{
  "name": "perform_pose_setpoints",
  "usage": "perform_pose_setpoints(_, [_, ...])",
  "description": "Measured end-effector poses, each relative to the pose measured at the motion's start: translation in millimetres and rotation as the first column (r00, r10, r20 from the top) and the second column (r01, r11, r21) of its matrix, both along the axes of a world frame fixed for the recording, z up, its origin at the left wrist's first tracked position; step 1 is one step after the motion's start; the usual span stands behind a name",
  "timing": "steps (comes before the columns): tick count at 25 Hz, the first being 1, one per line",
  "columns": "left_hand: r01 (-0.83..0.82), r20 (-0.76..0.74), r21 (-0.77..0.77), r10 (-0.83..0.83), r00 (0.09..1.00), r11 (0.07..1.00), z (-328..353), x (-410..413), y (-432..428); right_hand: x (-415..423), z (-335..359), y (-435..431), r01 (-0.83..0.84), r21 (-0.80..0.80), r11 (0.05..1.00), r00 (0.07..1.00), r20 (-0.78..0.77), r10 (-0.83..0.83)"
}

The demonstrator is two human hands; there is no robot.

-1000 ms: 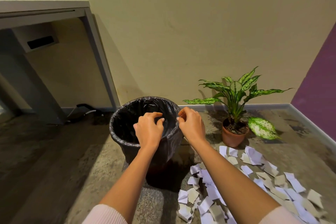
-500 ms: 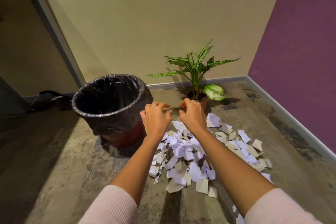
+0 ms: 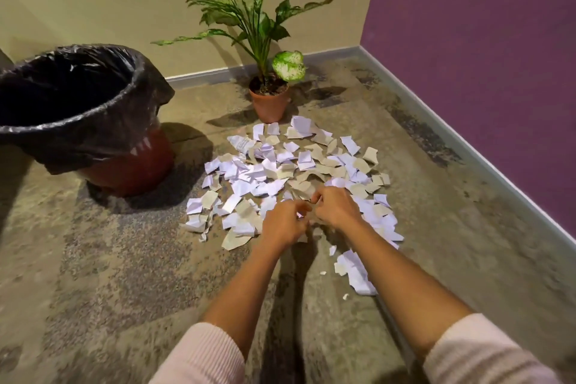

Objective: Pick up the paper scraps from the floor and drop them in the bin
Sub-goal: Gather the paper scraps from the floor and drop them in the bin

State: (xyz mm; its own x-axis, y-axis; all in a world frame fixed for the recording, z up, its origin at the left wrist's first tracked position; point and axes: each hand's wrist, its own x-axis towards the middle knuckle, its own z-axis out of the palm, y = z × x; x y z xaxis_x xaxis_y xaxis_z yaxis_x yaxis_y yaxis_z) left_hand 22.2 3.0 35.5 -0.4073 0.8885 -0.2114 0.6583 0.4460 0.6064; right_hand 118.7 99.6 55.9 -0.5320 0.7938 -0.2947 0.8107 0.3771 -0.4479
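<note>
On mottled concrete floor (image 3: 124, 259), both hands curl into jagged paper scraps (image 3: 280, 165)

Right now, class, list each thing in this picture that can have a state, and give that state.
Bin: upright, open, lined with a black bag.
Paper scraps: scattered on the floor.
Potted plant: upright.
Left hand: fingers curled, down at the scraps.
Right hand: likewise.

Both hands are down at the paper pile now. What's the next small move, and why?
Probably close both hands around a clump of scraps. The left hand and right hand sit curled at the near middle of the paper scraps, nothing clearly gripped yet, and the bin stands open to the left.
</note>
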Motion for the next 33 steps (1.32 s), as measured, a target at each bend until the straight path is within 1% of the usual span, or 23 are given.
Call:
perform_pose_setpoints(2, [0.109, 0.026, -0.134, -0.107, 0.994, 0.985, -18.3, 16.4, -3.7, 24.1, -16.6, -1.0, -0.033, -0.082, 0.996, 0.996, 0.081, 0.039])
perform_pose_setpoints(3, [0.146, 0.022, -0.176, -0.145, 0.989, 0.974, -25.6, 21.9, -5.0, 33.4, -23.8, -0.5, -0.053, -0.117, 0.992, 0.992, 0.108, 0.066])
perform_pose_setpoints(7, [0.230, -0.027, -0.270, -0.246, 0.969, 0.935, -42.8, 37.3, -10.4, 59.3, -48.5, -2.8, -0.109, -0.202, 0.973, 0.968, 0.201, 0.150])
perform_pose_setpoints(9, [0.270, -0.073, -0.311, -0.307, 0.949, 0.911, -46.4, 43.0, -11.7, 64.8, -56.3, -7.0, -0.135, -0.173, 0.976, 0.960, 0.220, 0.172])
perform_pose_setpoints(11, [0.291, -0.146, -0.329, -0.353, 0.924, 0.898, -50.2, 48.3, -12.5, 66.5, -61.5, -11.5, -0.183, -0.098, 0.978, 0.951, 0.233, 0.202])
perform_pose_setpoints(13, [0.293, -0.197, -0.325, -0.367, 0.909, 0.899, -55.0, 53.5, -14.3, 66.4, -64.5, -15.7, -0.220, -0.046, 0.974, 0.942, 0.250, 0.224])
perform_pose_setpoints(15, [0.291, -0.222, -0.306, -0.365, 0.904, 0.907, -57.7, 57.2, -16.1, 67.8, -64.6, -18.1, -0.227, -0.042, 0.973, 0.939, 0.258, 0.230])
perform_pose_setpoints(20, [0.292, -0.162, -0.247, -0.336, 0.928, 0.924, -58.4, 60.5, -21.1, 80.6, -55.3, -11.4, -0.136, -0.137, 0.981, 0.977, 0.145, 0.155])
perform_pose_setpoints(22, [0.288, -0.108, -0.220, -0.317, 0.942, 0.932, -59.2, 62.3, -26.2, 87.8, -50.1, -4.0, -0.111, -0.193, 0.975, 0.981, 0.134, 0.138])
perform_pose_setpoints(25, [0.284, -0.059, -0.199, -0.301, 0.952, 0.938, -60.3, 68.4, -35.1, 98.3, -45.1, 2.7, -0.116, -0.287, 0.951, 0.957, 0.223, 0.184])
perform_pose_setpoints(29, [0.357, -0.057, -0.195, -0.374, 0.926, 0.914, -59.1, 78.3, -37.8, 111.0, -41.9, 2.9, -0.023, -0.369, 0.929, 0.931, 0.331, 0.155])
perform_pose_setpoints(31, [0.409, -0.140, -0.251, -0.451, 0.882, 0.877, -59.1, 86.1, -38.3, 116.7, -36.3, 2.1, 0.051, -0.451, 0.891, 0.930, 0.346, 0.122])
perform_pose_setpoints(33, [0.408, -0.246, -0.323, -0.492, 0.835, 0.854, -61.3, 94.6, -39.8, 121.3, -31.9, 0.2, 0.135, -0.565, 0.814, 0.917, 0.381, 0.113])
